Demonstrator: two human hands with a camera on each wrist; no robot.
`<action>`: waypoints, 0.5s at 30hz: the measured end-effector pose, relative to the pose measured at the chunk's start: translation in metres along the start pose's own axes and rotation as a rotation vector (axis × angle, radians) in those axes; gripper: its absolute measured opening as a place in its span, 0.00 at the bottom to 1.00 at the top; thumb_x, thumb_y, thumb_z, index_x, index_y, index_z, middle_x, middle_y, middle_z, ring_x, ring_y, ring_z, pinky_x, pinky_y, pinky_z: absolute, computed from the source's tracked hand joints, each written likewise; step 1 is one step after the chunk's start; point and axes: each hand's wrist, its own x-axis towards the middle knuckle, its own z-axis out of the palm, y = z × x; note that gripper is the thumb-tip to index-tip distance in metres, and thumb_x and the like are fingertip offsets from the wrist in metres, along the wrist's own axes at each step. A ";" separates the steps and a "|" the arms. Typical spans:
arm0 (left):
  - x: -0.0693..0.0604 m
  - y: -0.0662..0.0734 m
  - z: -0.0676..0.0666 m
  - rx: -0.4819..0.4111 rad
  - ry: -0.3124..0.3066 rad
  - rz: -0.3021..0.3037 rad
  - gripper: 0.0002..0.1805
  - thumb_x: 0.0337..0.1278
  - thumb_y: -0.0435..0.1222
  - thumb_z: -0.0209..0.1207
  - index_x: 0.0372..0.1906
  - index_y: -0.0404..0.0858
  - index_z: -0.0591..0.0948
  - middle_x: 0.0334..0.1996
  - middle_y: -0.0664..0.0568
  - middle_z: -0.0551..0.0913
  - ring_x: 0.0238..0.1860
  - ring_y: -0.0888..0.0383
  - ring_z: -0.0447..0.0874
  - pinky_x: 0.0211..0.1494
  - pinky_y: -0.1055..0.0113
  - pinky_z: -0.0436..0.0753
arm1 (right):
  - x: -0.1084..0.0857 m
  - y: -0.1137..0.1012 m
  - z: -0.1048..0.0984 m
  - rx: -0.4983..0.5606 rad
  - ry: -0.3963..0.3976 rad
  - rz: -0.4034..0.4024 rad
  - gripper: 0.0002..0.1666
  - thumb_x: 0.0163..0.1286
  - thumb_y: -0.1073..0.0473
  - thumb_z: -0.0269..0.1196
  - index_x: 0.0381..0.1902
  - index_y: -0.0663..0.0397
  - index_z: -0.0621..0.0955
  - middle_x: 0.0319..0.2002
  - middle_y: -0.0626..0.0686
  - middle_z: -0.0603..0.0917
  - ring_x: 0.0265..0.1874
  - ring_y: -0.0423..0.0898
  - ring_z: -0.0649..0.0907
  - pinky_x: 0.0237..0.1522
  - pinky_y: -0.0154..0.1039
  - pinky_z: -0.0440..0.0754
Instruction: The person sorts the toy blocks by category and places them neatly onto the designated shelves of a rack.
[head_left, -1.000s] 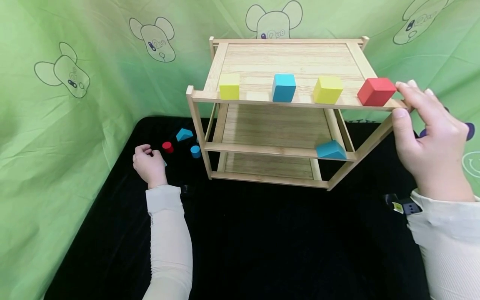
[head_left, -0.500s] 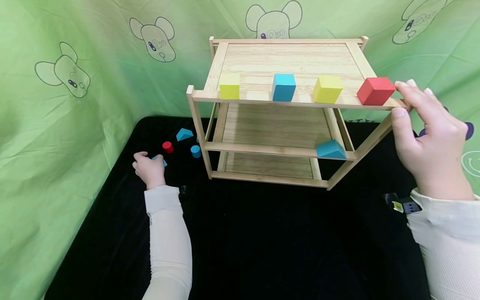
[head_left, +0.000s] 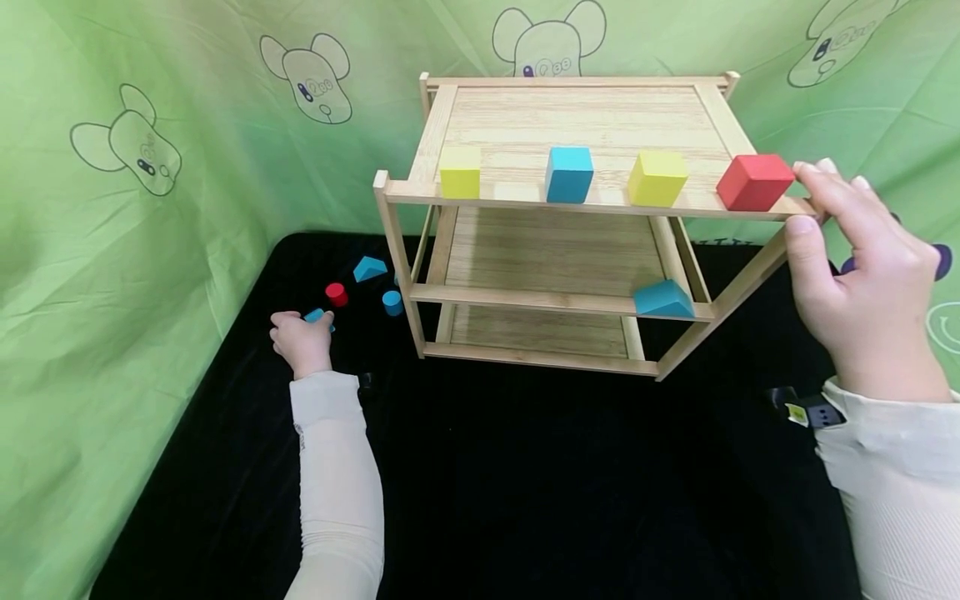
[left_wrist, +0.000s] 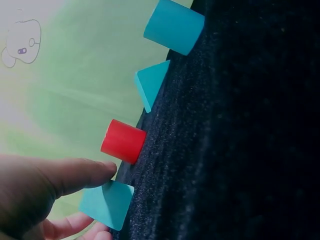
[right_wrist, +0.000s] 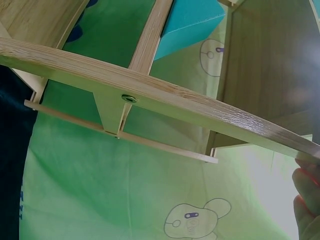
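My left hand point(head_left: 302, 343) is low over the black cloth, left of the wooden rack point(head_left: 577, 125). Its thumb and fingers pinch a blue block point(left_wrist: 109, 204); the hand partly hides the block in the head view. With thumb and fingers, my right hand point(head_left: 870, 275) grips the top front right corner of the rack. Just beside those fingertips sits a red cube point(head_left: 753, 182) on the rack's front edge. Along the same edge stand a yellow cube point(head_left: 656, 178), a blue cube point(head_left: 568, 175) and another yellow cube point(head_left: 460, 173).
A blue wedge-like block point(head_left: 663, 298) rests on the middle front rail at right. On the black cloth point(head_left: 525, 483) lie a red cylinder point(left_wrist: 123, 141), a blue triangular block point(head_left: 369, 268) and a blue cylinder point(head_left: 392, 302). A green curtain point(head_left: 225, 50) hangs behind.
My left thumb and fingers have shifted about the blue block and now pinch it, so more of it shows. My right hand and the cubes have stayed in place.
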 end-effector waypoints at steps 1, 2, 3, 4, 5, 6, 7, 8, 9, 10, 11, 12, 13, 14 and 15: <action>0.000 0.000 0.000 0.002 0.002 0.000 0.29 0.61 0.39 0.66 0.60 0.29 0.68 0.62 0.30 0.68 0.65 0.33 0.64 0.71 0.49 0.67 | 0.000 0.000 0.000 0.002 0.001 0.001 0.25 0.72 0.48 0.58 0.58 0.56 0.85 0.48 0.69 0.86 0.62 0.37 0.79 0.71 0.41 0.68; 0.000 0.000 0.000 0.005 0.004 0.000 0.29 0.61 0.39 0.67 0.60 0.29 0.69 0.61 0.30 0.68 0.65 0.33 0.64 0.71 0.49 0.67 | 0.000 0.000 0.000 0.002 0.002 0.002 0.25 0.72 0.48 0.58 0.58 0.56 0.85 0.48 0.69 0.86 0.62 0.37 0.79 0.71 0.41 0.68; 0.000 0.000 0.001 0.009 0.006 0.000 0.29 0.61 0.39 0.66 0.60 0.29 0.69 0.61 0.30 0.69 0.65 0.33 0.65 0.71 0.49 0.67 | 0.000 0.000 0.000 0.003 0.002 0.003 0.25 0.72 0.48 0.58 0.58 0.56 0.85 0.49 0.68 0.86 0.62 0.37 0.79 0.71 0.41 0.68; 0.000 0.000 0.001 0.012 0.008 0.001 0.28 0.61 0.38 0.66 0.59 0.29 0.70 0.61 0.30 0.69 0.65 0.33 0.65 0.71 0.50 0.67 | 0.000 0.000 0.000 0.005 0.002 0.004 0.24 0.72 0.48 0.58 0.58 0.56 0.85 0.49 0.68 0.85 0.62 0.37 0.79 0.71 0.41 0.68; 0.000 0.000 0.001 0.016 0.011 0.002 0.28 0.61 0.38 0.66 0.59 0.29 0.70 0.61 0.30 0.69 0.65 0.33 0.65 0.71 0.49 0.67 | 0.000 0.000 0.000 0.008 0.002 0.005 0.24 0.72 0.48 0.58 0.58 0.56 0.85 0.49 0.68 0.85 0.62 0.37 0.79 0.71 0.41 0.68; 0.001 0.000 0.001 0.018 0.012 0.003 0.28 0.61 0.38 0.66 0.59 0.28 0.70 0.61 0.30 0.69 0.65 0.32 0.65 0.71 0.49 0.67 | -0.001 0.000 0.000 0.009 0.000 0.005 0.24 0.72 0.48 0.58 0.58 0.56 0.85 0.49 0.68 0.85 0.62 0.37 0.79 0.71 0.41 0.68; 0.001 0.000 0.001 0.018 0.013 0.003 0.27 0.61 0.38 0.66 0.59 0.28 0.70 0.61 0.30 0.69 0.65 0.32 0.65 0.71 0.49 0.67 | -0.001 0.000 0.000 0.009 -0.002 0.004 0.24 0.72 0.48 0.58 0.58 0.56 0.85 0.49 0.68 0.85 0.62 0.37 0.79 0.72 0.41 0.68; 0.001 0.000 0.001 0.023 0.014 0.006 0.27 0.61 0.38 0.66 0.59 0.28 0.70 0.61 0.30 0.70 0.65 0.32 0.66 0.72 0.49 0.66 | -0.001 0.000 0.000 0.011 -0.002 0.004 0.24 0.72 0.48 0.58 0.58 0.56 0.85 0.49 0.69 0.85 0.62 0.37 0.79 0.72 0.41 0.68; 0.001 -0.001 0.001 0.023 0.015 0.008 0.27 0.61 0.38 0.66 0.59 0.28 0.70 0.61 0.29 0.70 0.65 0.32 0.66 0.72 0.49 0.66 | -0.001 0.000 0.000 0.011 -0.003 0.005 0.25 0.72 0.48 0.58 0.58 0.56 0.85 0.49 0.68 0.85 0.62 0.37 0.79 0.72 0.42 0.68; 0.001 -0.001 0.001 0.023 0.016 0.010 0.27 0.61 0.38 0.66 0.59 0.28 0.70 0.60 0.29 0.70 0.65 0.32 0.66 0.72 0.50 0.66 | 0.000 0.000 0.000 0.012 -0.004 0.005 0.25 0.72 0.48 0.58 0.58 0.56 0.85 0.50 0.68 0.85 0.62 0.37 0.79 0.72 0.42 0.68; 0.002 -0.001 0.001 0.022 0.016 0.013 0.27 0.61 0.38 0.66 0.59 0.28 0.70 0.60 0.29 0.70 0.65 0.33 0.67 0.72 0.50 0.66 | 0.000 0.000 0.000 0.012 -0.004 0.006 0.25 0.72 0.48 0.58 0.58 0.56 0.85 0.50 0.68 0.85 0.62 0.37 0.79 0.72 0.42 0.68; 0.002 -0.001 0.002 0.019 0.015 0.014 0.27 0.61 0.37 0.66 0.59 0.28 0.70 0.60 0.29 0.70 0.65 0.33 0.67 0.72 0.50 0.67 | 0.000 0.000 0.000 0.012 -0.003 0.007 0.25 0.72 0.48 0.59 0.58 0.56 0.85 0.50 0.68 0.85 0.62 0.37 0.79 0.72 0.42 0.68; 0.002 -0.001 0.002 0.019 0.015 0.017 0.27 0.61 0.37 0.66 0.58 0.28 0.70 0.60 0.29 0.70 0.65 0.33 0.67 0.72 0.50 0.67 | 0.000 0.000 0.000 0.012 -0.002 0.009 0.24 0.72 0.49 0.58 0.58 0.56 0.85 0.49 0.68 0.85 0.62 0.37 0.79 0.72 0.42 0.68; 0.002 -0.001 0.001 0.020 0.013 0.020 0.27 0.62 0.37 0.66 0.58 0.28 0.70 0.60 0.29 0.70 0.65 0.34 0.68 0.72 0.50 0.67 | 0.000 0.000 0.000 0.011 0.002 0.010 0.24 0.72 0.49 0.58 0.58 0.56 0.85 0.48 0.69 0.86 0.62 0.37 0.79 0.71 0.42 0.68; 0.002 -0.001 0.001 0.019 0.010 0.021 0.26 0.62 0.37 0.65 0.58 0.28 0.70 0.60 0.29 0.70 0.64 0.34 0.68 0.72 0.50 0.67 | 0.000 0.000 0.001 0.010 0.004 0.011 0.24 0.72 0.49 0.58 0.58 0.56 0.85 0.47 0.70 0.86 0.62 0.37 0.79 0.71 0.42 0.68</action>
